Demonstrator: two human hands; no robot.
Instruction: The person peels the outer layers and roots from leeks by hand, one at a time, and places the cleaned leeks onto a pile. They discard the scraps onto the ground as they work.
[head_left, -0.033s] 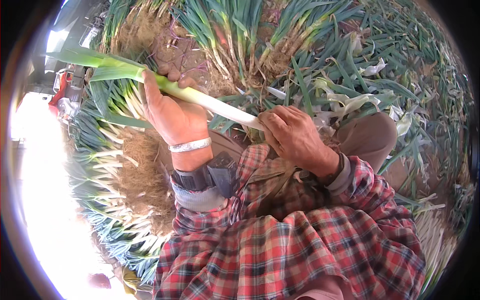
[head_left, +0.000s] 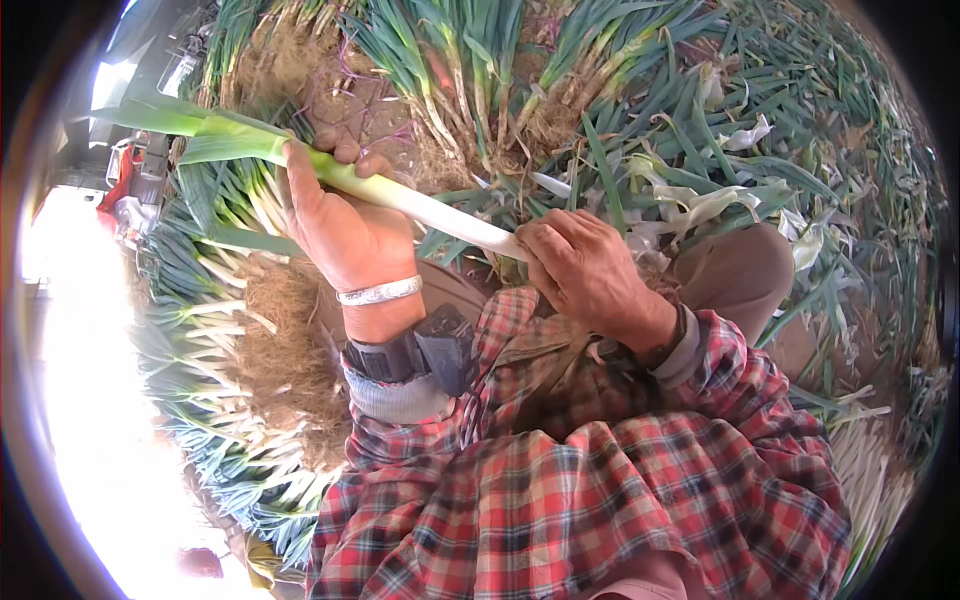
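A long green onion point(head_left: 455, 218) slants across in front of me, its green leaves to the upper left and its smooth white shank running down to the right. My left hand point(head_left: 345, 220) is closed around the upper part, where green turns to white, palm upward. At the white lower end, my right hand point(head_left: 580, 265) grips with bent fingers, which hide the tip and whatever roots it may have. On my left wrist are a silver bangle point(head_left: 380, 291) and a black strapped device point(head_left: 420, 350).
Rooted green onions point(head_left: 465, 90) lie in bunches ahead. A long row of onions point(head_left: 210, 370) with brown roots point(head_left: 285, 350) curves along my left. Stripped leaves and pale peelings point(head_left: 700, 205) cover the right side. More white-stemmed onions point(head_left: 865, 470) lie at lower right, beyond my bent knee point(head_left: 740, 275).
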